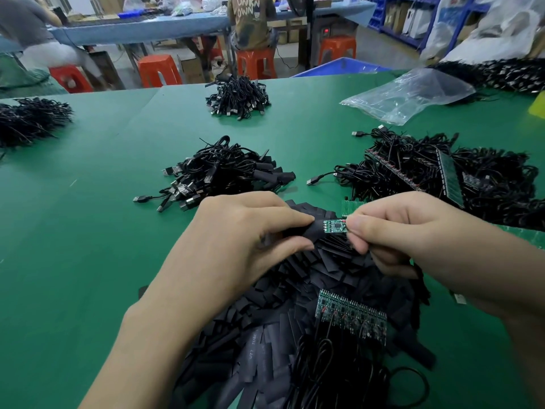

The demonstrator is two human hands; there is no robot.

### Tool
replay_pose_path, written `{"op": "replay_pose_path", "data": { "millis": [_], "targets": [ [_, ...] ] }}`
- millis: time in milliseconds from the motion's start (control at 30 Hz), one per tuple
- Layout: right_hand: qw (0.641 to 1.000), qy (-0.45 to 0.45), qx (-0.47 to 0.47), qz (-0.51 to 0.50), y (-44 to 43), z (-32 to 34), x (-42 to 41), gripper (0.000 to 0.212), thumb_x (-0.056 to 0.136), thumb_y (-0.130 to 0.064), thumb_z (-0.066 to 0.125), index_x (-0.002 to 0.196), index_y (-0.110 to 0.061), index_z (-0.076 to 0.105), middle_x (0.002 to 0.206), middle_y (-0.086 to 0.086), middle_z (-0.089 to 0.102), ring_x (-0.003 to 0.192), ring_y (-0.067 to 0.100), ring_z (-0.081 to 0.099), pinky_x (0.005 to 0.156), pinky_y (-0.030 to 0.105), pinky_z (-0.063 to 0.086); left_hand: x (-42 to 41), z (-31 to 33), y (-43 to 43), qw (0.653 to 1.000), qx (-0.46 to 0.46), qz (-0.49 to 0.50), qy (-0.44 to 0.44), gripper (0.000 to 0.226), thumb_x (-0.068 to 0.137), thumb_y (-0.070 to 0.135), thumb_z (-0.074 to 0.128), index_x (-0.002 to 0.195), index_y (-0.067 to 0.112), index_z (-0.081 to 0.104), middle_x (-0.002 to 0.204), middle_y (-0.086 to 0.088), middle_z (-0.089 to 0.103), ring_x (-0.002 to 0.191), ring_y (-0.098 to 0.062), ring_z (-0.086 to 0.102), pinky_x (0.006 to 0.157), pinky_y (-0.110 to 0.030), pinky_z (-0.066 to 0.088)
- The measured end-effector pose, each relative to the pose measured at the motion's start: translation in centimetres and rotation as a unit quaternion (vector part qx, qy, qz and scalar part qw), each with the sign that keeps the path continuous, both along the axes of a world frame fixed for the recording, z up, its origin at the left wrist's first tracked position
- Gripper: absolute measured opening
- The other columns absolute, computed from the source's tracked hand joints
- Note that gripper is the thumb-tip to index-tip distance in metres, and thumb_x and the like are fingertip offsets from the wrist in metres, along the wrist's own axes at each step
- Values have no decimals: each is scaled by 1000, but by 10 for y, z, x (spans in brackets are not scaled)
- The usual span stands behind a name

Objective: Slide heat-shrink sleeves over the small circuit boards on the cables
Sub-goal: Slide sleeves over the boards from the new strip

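Sleeve, one, pinched by left hand, one circuit board (green) in right hand grip

**A:** Is the whole sleeve visible?
**B:** No. The left hand covers most of it. Only the end by the small circuit board shows.
**A:** And the board's cable?
**B:** I can't make it out. The right hand covers that end of the board.
**A:** What about the parts on the board?
**B:** They're too small to tell, and so are those on the strip of boards lower down.
**A:** And the pile of sleeves?
**B:** The bottom edge cuts it off, along with both forearms. The cable heap on the left runs out of the picture.
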State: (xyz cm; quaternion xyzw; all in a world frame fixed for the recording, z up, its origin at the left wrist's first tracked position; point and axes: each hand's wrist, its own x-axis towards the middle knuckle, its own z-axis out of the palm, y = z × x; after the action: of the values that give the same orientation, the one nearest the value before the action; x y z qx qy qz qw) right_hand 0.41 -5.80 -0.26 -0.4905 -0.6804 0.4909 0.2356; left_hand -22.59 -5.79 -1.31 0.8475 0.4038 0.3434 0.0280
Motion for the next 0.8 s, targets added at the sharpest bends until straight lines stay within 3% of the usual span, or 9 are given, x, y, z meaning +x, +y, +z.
{"op": "replay_pose_path", "data": {
  "millis": [133,267,467,633,800],
  "targets": [
    [995,-83,55,-4,-2,1,-2,43,99,-52,50,71,-24,64,50,-3,40,52,20,33,56,40,29,0,-5,4,999,-50,9,-11,25,85,41,75,97,20,83,85,9,73,67,-3,63,68,-21,52],
    [987,-134,91,15,-4,5,-4,36,91,-50,47,74,-24,64,49,-4,37,47,14,32,48,31,28,-1,-7,5,998,-60,12,-7,27,87,44,72,99,22,82,87,12,72,71,1,61,70,-15,48],
    [986,-135,90,31,-5,8,-4,34,90,-49,47,75,-23,64,49,-5,37,46,11,31,47,27,27,-3,-10,6,999,-36,12,-20,24,88,42,74,100,22,82,87,11,71,70,-2,62,68,-27,55],
    [987,-123,93,42,-5,9,-3,35,89,-51,46,75,-25,64,50,-2,39,48,13,34,49,29,29,-3,-10,6,1000,-12,8,-22,24,89,38,76,103,20,81,94,9,71,74,4,57,74,-17,51],
    [990,-102,88,35,-3,6,-3,34,90,-50,48,75,-25,66,50,-2,42,48,15,35,48,28,29,-3,-10,7,1000,1,-20,-15,28,86,36,77,108,18,81,98,8,72,86,-7,68,79,-24,55]
  ]
}}
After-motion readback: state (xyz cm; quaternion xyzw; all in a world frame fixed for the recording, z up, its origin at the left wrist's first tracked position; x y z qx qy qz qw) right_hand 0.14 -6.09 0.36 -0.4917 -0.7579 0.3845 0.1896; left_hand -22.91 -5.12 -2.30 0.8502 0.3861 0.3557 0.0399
